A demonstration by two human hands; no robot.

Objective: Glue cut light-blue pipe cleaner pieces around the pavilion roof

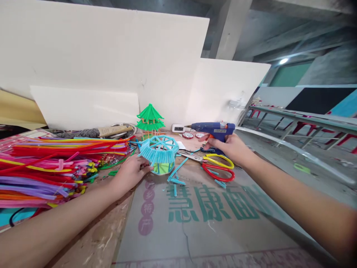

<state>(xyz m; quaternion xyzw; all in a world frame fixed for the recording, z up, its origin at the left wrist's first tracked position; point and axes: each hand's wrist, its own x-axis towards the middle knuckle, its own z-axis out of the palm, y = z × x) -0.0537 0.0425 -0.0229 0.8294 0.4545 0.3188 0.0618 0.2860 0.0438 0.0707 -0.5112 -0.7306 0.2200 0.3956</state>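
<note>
My left hand [130, 172] rests on the table with its fingers against the lower edge of a light blue pipe-cleaner roof model [159, 152], pinching it. My right hand [231, 148] is wrapped round the handle of a blue hot glue gun [213, 129], which points left toward the model. Cut blue pipe-cleaner pieces [175, 178] lie just in front of the model. Scissors with yellow and red handles [214, 165] lie between my two hands.
A big heap of coloured pipe cleaners [55, 163] fills the left side. A green pagoda model [150, 120] stands behind, against white boards [117, 63]. A small digital clock [178, 128] and red tape rolls [188, 135] sit nearby. Printed cardboard [200, 223] covers the table.
</note>
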